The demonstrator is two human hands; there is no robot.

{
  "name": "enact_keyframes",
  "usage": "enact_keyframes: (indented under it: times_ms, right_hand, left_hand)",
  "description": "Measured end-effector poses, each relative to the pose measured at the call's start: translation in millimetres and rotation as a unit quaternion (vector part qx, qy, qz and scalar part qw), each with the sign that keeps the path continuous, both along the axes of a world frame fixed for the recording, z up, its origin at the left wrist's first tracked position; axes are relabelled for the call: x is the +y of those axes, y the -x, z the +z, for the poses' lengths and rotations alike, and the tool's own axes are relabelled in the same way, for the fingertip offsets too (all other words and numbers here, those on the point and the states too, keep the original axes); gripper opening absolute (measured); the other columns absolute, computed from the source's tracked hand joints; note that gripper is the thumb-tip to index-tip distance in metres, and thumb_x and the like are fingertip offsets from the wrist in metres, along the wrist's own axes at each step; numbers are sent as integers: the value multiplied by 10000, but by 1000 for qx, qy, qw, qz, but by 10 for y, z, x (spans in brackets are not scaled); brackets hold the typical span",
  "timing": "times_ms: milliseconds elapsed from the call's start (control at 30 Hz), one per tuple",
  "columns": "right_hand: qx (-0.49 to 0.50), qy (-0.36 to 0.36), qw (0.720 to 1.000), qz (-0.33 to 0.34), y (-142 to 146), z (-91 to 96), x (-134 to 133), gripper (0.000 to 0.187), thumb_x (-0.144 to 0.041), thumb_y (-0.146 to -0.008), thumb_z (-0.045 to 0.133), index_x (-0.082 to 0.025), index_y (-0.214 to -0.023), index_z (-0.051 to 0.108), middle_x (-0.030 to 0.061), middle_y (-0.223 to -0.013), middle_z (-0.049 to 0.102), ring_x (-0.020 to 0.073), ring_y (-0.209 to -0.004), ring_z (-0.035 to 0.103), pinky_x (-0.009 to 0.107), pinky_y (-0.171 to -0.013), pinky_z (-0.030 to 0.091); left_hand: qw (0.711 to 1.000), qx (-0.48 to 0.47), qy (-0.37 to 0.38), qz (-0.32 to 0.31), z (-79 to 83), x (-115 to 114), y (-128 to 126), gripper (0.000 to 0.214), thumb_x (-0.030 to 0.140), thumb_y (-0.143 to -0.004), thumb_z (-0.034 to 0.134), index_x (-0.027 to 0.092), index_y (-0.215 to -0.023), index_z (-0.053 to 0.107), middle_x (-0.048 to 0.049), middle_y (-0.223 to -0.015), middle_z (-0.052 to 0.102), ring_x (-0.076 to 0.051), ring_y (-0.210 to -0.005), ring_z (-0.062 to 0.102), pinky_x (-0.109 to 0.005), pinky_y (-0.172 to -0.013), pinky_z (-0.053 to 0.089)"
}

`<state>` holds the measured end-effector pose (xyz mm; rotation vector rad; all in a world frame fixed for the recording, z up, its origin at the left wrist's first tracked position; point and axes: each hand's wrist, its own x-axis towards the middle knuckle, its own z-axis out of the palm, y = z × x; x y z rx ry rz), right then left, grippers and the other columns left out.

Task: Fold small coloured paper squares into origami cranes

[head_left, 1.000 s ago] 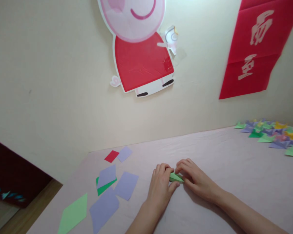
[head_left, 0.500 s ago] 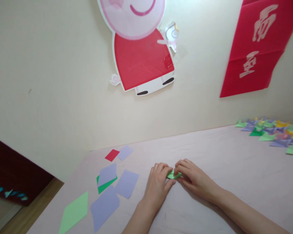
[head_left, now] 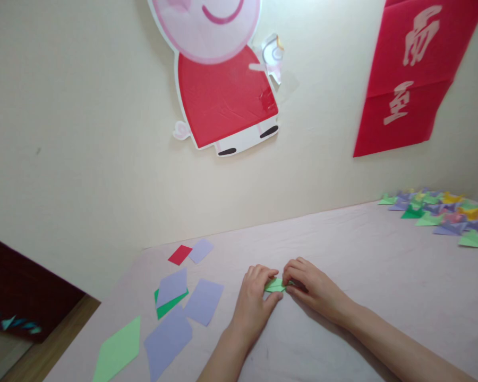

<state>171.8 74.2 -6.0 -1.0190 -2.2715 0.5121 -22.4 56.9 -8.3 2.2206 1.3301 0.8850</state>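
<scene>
Both hands are at work on a small folded piece of light green paper, which lies low on the worktop, near the middle of its width. The left hand is curled round the paper's left end, fingers along the far side and thumb on the near side. The right hand pinches the right end between thumb and bent fingers; its fingertips partly hide that end, so the exact grip there cannot be told. A pale crease or edge runs along the paper between the hands.

To the left lie loose sheets. The light green sheet is nearest the worktop's left edge, with a large purple sheet beside it. A second purple sheet lies just beyond that one, toward the hands. Further back, a third purple sheet partly covers a dark green sheet. Near the wall, a red sheet touches a small purple sheet at one corner.

At the far right, well apart from the hands, many folded paper shapes stand crowded together, green, purple, yellow and pink. A pig cutout and a red banner hang on the wall.
</scene>
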Motion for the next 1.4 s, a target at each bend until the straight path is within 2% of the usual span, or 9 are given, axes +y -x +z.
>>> enact_keyframes:
  times_ms: [267,400,633,767,867,1167,1400]
  right_hand:
    - [-15,13,1000,-3,5,42,-17,129,-84,-833,604,-197,-895,591,54,-931,631,227,-897,529,365,-809,434]
    - [-25,9,1000,-14,39,16,9,80,-118,-862,606,-194,-836,601,49,-888,630,221,-873,533,356,-789,435]
    - [7,28,999,-38,27,-11,40,140,-133,-875,589,-202,-755,574,30,-801,617,204,-817,534,325,-735,437]
    - [25,25,999,-21,27,22,15,88,-124,-865,585,-205,-832,577,33,-844,619,202,-827,530,319,-726,437]
    - [16,4,1000,-2,32,26,12,135,-80,-847,578,-204,-897,591,43,-909,616,209,-879,524,327,-760,436]
    - [1,-8,1000,10,-9,-8,36,106,-103,-867,598,-207,-857,618,50,-950,621,218,-923,517,350,-806,431]
    - [-17,10,1000,-6,14,-52,75,133,-139,-894,587,-200,-777,595,37,-841,637,214,-865,536,343,-781,433]
  left_hand:
    - [999,-35,6,4,-11,16,-11,286,82,-815,628,220,-1064,607,-11,-926,611,-204,-906,534,-347,-825,415]
    - [999,-35,-13,6,-30,13,-11,176,140,-854,641,214,-1013,622,-11,-880,611,-201,-871,538,-332,-795,410]
    - [998,27,-31,44,-23,18,-20,132,181,-796,736,208,-876,634,-9,-863,634,-212,-857,538,-338,-777,383]
    - [998,47,-31,38,-10,4,-20,90,170,-839,691,205,-810,613,0,-832,626,-202,-844,532,-328,-760,371]
    - [997,64,-33,39,-11,-3,-21,95,163,-836,693,207,-829,609,5,-828,619,-200,-847,528,-331,-760,362]
    - [993,102,-50,36,5,-17,-34,87,182,-843,679,217,-848,600,1,-845,621,-207,-862,533,-342,-771,363]
    - [988,134,-76,28,19,-9,-31,105,184,-856,680,207,-835,580,2,-856,629,-200,-857,539,-349,-783,364]
